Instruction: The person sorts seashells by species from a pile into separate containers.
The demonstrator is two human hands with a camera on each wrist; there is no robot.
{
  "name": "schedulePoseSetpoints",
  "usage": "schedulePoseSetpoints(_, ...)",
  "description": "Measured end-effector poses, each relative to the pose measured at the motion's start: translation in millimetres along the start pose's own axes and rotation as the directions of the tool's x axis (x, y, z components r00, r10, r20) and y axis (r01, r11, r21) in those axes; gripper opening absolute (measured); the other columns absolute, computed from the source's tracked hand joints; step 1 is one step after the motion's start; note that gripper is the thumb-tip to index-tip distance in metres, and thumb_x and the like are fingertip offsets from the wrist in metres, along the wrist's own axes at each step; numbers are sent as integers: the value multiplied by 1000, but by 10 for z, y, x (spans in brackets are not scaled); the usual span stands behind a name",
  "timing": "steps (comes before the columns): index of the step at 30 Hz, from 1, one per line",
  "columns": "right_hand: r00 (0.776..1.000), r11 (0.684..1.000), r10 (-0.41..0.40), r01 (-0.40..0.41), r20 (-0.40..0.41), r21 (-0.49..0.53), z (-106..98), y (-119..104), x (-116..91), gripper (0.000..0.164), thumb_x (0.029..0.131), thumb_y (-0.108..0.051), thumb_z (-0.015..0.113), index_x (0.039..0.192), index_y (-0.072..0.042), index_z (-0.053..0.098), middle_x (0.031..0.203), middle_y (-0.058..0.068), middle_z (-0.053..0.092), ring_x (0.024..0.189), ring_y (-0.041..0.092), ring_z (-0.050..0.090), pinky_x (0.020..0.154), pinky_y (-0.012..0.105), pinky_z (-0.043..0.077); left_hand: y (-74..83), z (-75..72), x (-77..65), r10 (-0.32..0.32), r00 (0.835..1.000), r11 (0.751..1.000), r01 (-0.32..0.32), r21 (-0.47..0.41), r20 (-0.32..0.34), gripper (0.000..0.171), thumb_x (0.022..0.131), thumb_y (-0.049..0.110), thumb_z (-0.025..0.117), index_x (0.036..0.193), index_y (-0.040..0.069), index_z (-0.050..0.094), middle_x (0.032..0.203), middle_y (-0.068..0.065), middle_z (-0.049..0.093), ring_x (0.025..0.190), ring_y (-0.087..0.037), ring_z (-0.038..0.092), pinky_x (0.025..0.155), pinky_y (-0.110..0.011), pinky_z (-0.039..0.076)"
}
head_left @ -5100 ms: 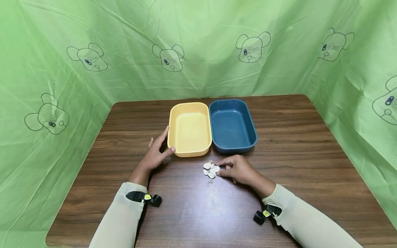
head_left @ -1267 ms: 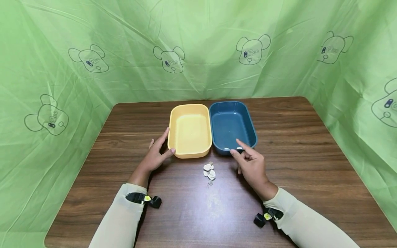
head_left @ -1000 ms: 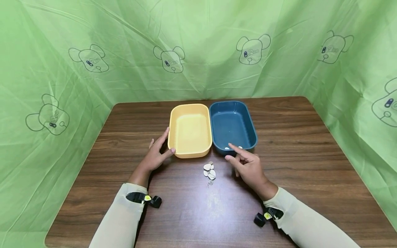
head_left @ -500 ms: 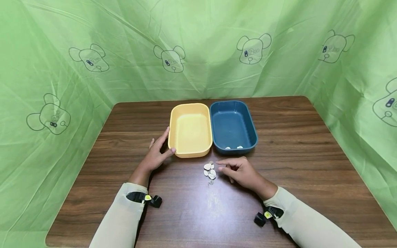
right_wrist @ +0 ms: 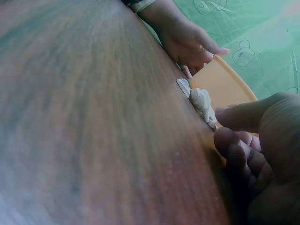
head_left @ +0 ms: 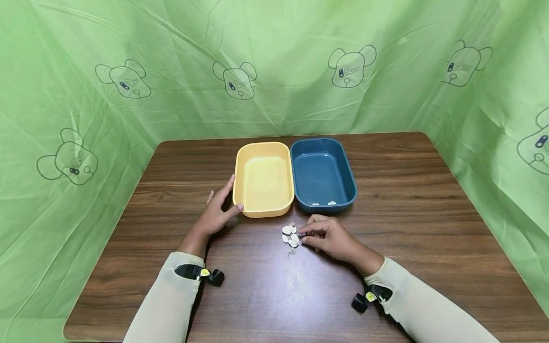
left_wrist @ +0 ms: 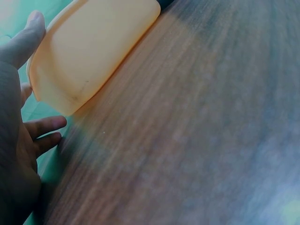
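Observation:
Several white seashells (head_left: 290, 236) lie in a small pile on the table in front of the two bins. My right hand (head_left: 328, 238) is at the pile's right edge, thumb and fingers apart and bent toward it. In the right wrist view the shells (right_wrist: 201, 103) sit just beyond the thumb tip, and I see nothing held between the fingers. My left hand (head_left: 216, 212) rests against the near-left corner of the yellow bin (head_left: 244, 213), thumb on its rim and fingers along its side. A few white shells (head_left: 332, 203) lie at the near end inside the blue bin (head_left: 326, 208).
The two bins stand side by side toward the back of the brown wooden table (head_left: 399, 190), yellow on the left and blue on the right. Green cloth (head_left: 283, 71) with printed bear faces hangs around the back and sides.
My right hand released shells into the blue bin and came back to the pile, which is smaller than in the earliest frame. My left hand stays against the yellow bin.

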State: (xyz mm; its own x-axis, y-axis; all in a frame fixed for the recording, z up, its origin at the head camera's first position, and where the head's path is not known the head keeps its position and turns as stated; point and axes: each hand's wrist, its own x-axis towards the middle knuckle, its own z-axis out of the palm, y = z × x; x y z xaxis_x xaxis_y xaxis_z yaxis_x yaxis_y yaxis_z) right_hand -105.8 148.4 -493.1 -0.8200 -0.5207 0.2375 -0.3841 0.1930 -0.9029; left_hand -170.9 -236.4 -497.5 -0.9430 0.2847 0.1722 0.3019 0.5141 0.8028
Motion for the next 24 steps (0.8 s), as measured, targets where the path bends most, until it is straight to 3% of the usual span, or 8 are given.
schedulePoseSetpoints(8,999,992,37,-38,-14,-124,34,-42,15,17,88,0,88,105,-6,87,92,4,71,76,2,57,67,20,50,-213,36,44,17,1000,1000,-17,-7,-10,95,102,55,73,177,30,20,182,1,28,169,-36,26,128,-77,-13)
schedulePoseSetpoints(17,998,976,34,-44,-50,-212,91,-61,30,16,87,3,87,98,-8,88,84,-2,68,73,-1,53,64,21,48,48,1,-11,5,1000,1000,-5,-14,-8,94,102,55,71,177,31,19,181,-8,30,168,-42,26,127,-79,-11)
schedulePoseSetpoints(24,997,971,40,-54,-62,-232,115,-84,29,18,85,3,88,96,-10,88,83,-2,66,73,-2,52,64,21,47,76,-3,-19,0,1000,1000,0,12,-12,92,103,52,71,177,32,19,180,-9,33,167,-43,28,127,-80,-8)
